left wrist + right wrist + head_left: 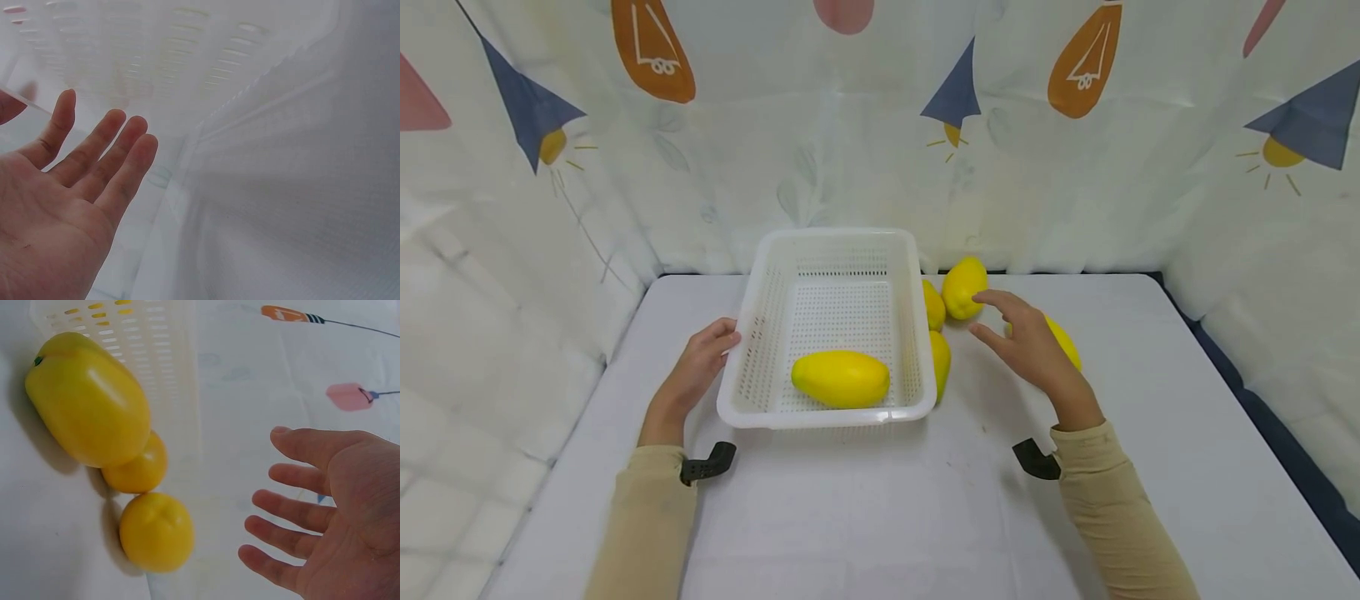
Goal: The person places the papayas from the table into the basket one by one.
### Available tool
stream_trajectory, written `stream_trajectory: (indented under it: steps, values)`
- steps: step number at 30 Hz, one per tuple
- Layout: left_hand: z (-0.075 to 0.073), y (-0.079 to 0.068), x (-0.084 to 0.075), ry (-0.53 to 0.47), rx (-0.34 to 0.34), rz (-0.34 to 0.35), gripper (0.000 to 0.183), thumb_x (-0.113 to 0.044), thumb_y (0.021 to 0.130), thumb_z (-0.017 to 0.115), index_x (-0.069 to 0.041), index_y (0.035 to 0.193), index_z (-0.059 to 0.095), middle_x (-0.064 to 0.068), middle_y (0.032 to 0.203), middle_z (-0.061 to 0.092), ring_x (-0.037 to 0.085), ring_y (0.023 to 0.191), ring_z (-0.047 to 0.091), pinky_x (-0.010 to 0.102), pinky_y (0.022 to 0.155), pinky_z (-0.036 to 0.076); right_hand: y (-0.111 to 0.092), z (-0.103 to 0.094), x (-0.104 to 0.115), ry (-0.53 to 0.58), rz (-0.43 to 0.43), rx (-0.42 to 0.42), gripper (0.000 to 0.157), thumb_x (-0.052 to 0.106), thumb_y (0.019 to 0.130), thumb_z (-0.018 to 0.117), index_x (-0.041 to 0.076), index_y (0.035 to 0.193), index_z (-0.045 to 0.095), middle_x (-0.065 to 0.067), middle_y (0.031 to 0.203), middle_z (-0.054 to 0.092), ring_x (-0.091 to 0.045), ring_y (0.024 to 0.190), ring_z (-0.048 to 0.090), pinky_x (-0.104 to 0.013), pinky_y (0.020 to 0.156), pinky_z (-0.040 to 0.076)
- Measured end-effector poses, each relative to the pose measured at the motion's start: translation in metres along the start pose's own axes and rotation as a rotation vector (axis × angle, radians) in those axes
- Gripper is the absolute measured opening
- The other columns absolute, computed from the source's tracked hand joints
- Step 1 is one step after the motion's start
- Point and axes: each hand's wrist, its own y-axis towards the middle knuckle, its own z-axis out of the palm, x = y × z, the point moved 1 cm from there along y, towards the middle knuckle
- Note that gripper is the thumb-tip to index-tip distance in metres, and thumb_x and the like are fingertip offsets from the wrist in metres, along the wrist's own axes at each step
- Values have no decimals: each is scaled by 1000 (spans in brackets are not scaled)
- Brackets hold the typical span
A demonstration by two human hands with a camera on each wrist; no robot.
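Note:
A white perforated plastic basket (842,317) holds one long yellow, papaya-like fruit (840,379) near its front wall. My left hand (696,367) grips the basket's left rim; in the left wrist view its thumb is on one side of the rim and the other fingers (125,169) reach under the basket. To the right of the basket my right hand (1026,342) hovers with spread fingers and an empty palm. Close to its fingertips in the head view is a yellow fruit (964,287). Another yellow fruit (1063,342) is partly hidden behind that hand.
Two more yellow fruits, one behind (934,307) and one in front (941,367), are partly covered by the basket's right side. A white cloth covers the table (880,517). Printed white curtains (865,150) hang behind and beside it.

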Motion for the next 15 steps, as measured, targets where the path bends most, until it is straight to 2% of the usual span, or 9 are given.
stream_trajectory:
  steps: [15]
  values:
    - [0, 1, 2, 15, 0, 0, 37, -32, 104, 42, -2, 123, 49, -5, 115, 56, 2, 106, 55, 13, 87, 46, -4, -2, -8, -25, 48, 2, 52, 35, 94, 62, 11, 139, 48, -9, 146, 47, -29, 137, 41, -51, 110, 36]
